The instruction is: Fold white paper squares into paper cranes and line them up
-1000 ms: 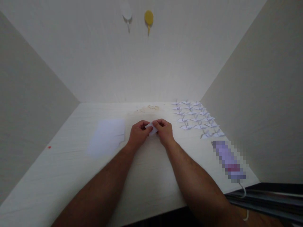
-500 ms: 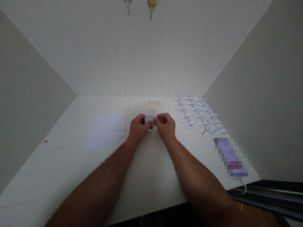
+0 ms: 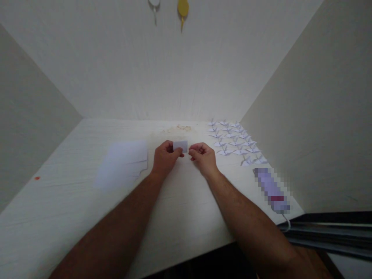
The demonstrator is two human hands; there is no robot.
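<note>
A small folded piece of white paper (image 3: 180, 145) is held upright above the middle of the table. My left hand (image 3: 166, 157) grips it, with the thumb on the near face and the fingers behind. Just beside the paper's right edge is my right hand (image 3: 203, 155), its thumb and fingers curled together; no paper shows between them. To the right, several folded white paper cranes (image 3: 222, 149) stand in rows. Left of my hands lies a stack of white paper sheets (image 3: 123, 162).
The white table (image 3: 174, 217) meets walls at the back and right. A pixelated flat device (image 3: 271, 190) with a white cable (image 3: 287, 224) lies near the right edge. Brownish marks (image 3: 183, 127) show at the back. A yellow hook (image 3: 183, 8) and a white one (image 3: 155, 3) hang on the wall.
My right hand has come off the folded paper and moved slightly to its right. The left hand still holds the paper. The whole view has shifted a little.
</note>
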